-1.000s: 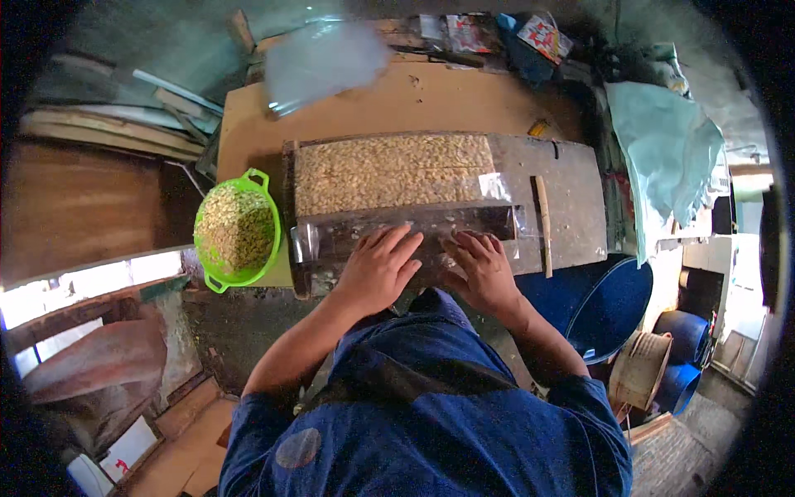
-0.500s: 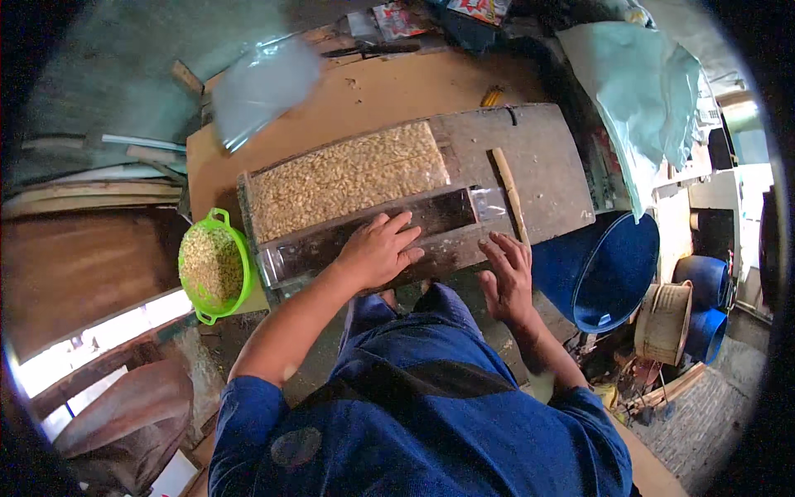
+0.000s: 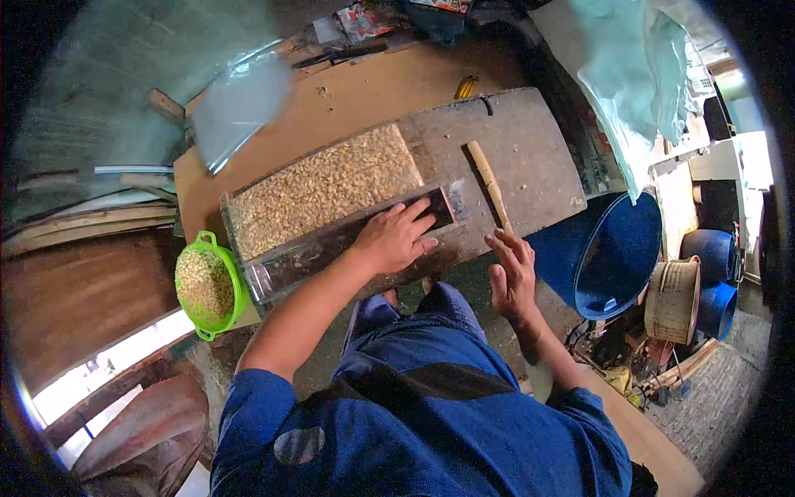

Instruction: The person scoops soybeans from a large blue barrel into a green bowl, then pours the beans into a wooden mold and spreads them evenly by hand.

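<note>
My left hand (image 3: 397, 240) lies flat with fingers apart on a long dark strip (image 3: 331, 251) along the near side of a wooden board. Clear plastic (image 3: 258, 282) shows at the strip's left end. Beyond the strip is a wide flat slab of pale beans (image 3: 323, 190), held in a thin frame and seemingly under clear film. My right hand (image 3: 512, 273) is raised at the board's near edge, holding nothing, its fingers loosely spread. Just beyond its fingertips a pale wooden stick (image 3: 489, 184) rests on the board.
A green basket (image 3: 238, 286) of pale beans stands left of the board (image 3: 530, 149). Clear plastic sheets (image 3: 240, 103) lie at the far left of the brown tabletop (image 3: 356, 91). A big blue drum (image 3: 613, 257) is at the right, with a pale sheet (image 3: 613, 91) hanging beyond it.
My left hand has slid right along the dark strip, nearer its right end. My right hand stays by the stick, fingers spread. The whole view has turned slightly.
</note>
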`<act>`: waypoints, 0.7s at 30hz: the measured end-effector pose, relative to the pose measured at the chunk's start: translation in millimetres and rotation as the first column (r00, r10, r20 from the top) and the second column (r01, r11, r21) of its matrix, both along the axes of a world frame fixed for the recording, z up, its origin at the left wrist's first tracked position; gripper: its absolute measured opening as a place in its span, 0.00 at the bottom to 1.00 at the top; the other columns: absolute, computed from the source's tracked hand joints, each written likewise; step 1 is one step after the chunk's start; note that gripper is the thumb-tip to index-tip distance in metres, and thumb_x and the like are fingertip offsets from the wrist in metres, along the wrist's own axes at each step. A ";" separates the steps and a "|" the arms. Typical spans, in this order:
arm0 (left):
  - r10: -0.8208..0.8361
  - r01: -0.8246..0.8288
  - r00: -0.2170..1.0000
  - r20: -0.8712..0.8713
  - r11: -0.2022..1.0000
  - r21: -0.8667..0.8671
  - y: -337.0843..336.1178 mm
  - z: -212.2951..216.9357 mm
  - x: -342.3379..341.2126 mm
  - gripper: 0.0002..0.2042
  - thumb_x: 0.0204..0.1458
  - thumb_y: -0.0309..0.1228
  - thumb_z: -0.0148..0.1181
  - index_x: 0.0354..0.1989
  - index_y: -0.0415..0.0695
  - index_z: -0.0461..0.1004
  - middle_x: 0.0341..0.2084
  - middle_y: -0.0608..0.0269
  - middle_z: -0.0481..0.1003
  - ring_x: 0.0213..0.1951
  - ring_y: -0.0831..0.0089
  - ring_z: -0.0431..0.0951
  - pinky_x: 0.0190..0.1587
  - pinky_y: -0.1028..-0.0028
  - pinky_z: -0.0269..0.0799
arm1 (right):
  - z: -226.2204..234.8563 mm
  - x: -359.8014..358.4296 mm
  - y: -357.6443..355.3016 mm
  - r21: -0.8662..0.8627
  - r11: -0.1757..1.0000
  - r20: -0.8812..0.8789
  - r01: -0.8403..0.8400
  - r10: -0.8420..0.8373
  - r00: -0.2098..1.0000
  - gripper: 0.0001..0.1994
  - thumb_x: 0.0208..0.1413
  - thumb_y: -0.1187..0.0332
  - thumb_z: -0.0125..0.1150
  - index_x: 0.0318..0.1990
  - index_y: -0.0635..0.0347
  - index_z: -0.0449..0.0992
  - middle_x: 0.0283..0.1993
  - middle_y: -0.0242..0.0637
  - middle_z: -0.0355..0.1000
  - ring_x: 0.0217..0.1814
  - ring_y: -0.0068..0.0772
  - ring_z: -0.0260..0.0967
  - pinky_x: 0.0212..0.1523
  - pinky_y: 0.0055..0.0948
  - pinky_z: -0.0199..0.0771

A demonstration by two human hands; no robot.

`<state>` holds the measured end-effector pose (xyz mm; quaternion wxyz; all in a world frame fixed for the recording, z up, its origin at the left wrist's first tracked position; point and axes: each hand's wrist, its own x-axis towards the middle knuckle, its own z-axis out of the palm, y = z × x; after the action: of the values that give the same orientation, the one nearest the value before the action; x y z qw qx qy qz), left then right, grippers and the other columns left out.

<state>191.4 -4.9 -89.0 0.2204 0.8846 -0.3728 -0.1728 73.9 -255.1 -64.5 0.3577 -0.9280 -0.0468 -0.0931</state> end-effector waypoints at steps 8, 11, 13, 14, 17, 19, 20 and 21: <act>-0.001 0.003 0.998 -0.066 0.999 0.037 4.5 11.5 -1.9 0.25 0.62 0.51 0.51 0.59 0.46 0.73 0.66 0.51 0.64 0.58 0.47 0.70 0.60 0.55 0.68 | -5.0 10.0 -0.7 0.040 0.999 0.007 0.004 -0.004 1.000 0.23 0.66 0.52 0.46 0.55 0.60 0.76 0.58 0.50 0.70 0.59 0.54 0.66 0.60 0.47 0.60; 0.027 -0.025 0.998 -0.058 0.999 0.042 13.7 14.4 -7.5 0.24 0.62 0.49 0.51 0.59 0.47 0.73 0.65 0.52 0.64 0.57 0.48 0.71 0.59 0.56 0.68 | -3.9 14.1 2.6 0.062 0.998 0.024 -0.003 0.001 1.000 0.23 0.65 0.53 0.47 0.55 0.61 0.76 0.57 0.51 0.70 0.59 0.55 0.65 0.60 0.47 0.60; 0.047 -0.045 0.998 -0.048 0.998 0.044 23.0 15.9 -11.6 0.22 0.62 0.47 0.52 0.59 0.48 0.73 0.64 0.52 0.66 0.56 0.48 0.71 0.59 0.56 0.69 | 0.2 15.5 7.6 0.054 0.998 0.052 0.022 -0.025 0.998 0.23 0.65 0.52 0.48 0.54 0.61 0.76 0.54 0.50 0.71 0.58 0.54 0.66 0.59 0.48 0.60; 0.064 -0.061 0.996 -0.056 0.997 0.042 29.5 15.9 -14.2 0.23 0.62 0.49 0.51 0.59 0.48 0.73 0.64 0.52 0.66 0.57 0.49 0.71 0.60 0.56 0.68 | 2.9 16.2 10.5 0.056 0.998 0.056 0.011 -0.015 0.998 0.23 0.65 0.52 0.48 0.54 0.61 0.76 0.54 0.50 0.71 0.58 0.54 0.66 0.59 0.48 0.60; 0.140 -0.138 0.988 -0.059 0.990 0.036 53.3 21.7 -26.2 0.24 0.62 0.50 0.51 0.59 0.47 0.74 0.63 0.53 0.67 0.58 0.50 0.70 0.61 0.56 0.67 | 12.1 21.5 23.0 -0.021 0.992 0.186 -0.123 0.124 0.975 0.23 0.63 0.51 0.51 0.54 0.61 0.75 0.50 0.47 0.71 0.52 0.50 0.67 0.56 0.48 0.60; 0.202 -0.200 0.978 -0.051 0.979 0.032 73.3 26.1 -38.7 0.24 0.62 0.49 0.52 0.59 0.47 0.74 0.63 0.53 0.68 0.58 0.50 0.70 0.62 0.56 0.66 | 15.7 27.0 38.9 -0.024 0.973 0.186 -0.230 0.230 0.955 0.23 0.62 0.51 0.53 0.54 0.61 0.75 0.49 0.46 0.71 0.52 0.50 0.67 0.55 0.48 0.60; 0.253 -0.251 0.967 -0.033 0.967 0.046 83.5 26.1 -45.3 0.23 0.61 0.48 0.52 0.58 0.47 0.74 0.62 0.53 0.69 0.58 0.51 0.71 0.61 0.56 0.66 | 17.6 30.0 47.7 -0.029 0.946 0.182 -0.324 0.324 0.929 0.23 0.61 0.51 0.55 0.54 0.60 0.75 0.49 0.45 0.71 0.52 0.49 0.67 0.55 0.48 0.60; 0.304 -0.303 0.952 -0.015 0.951 0.059 93.7 27.1 -51.8 0.23 0.61 0.47 0.53 0.58 0.47 0.74 0.61 0.53 0.69 0.58 0.51 0.71 0.61 0.56 0.66 | 20.2 35.0 57.6 -0.010 0.930 0.150 -0.366 0.364 0.919 0.22 0.58 0.53 0.60 0.53 0.59 0.75 0.49 0.43 0.72 0.51 0.48 0.68 0.54 0.48 0.61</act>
<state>139.6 88.8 -61.9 0.2240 0.9351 -0.2248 -0.1578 108.9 -197.6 -44.3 0.3726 -0.8902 -0.2447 -0.0944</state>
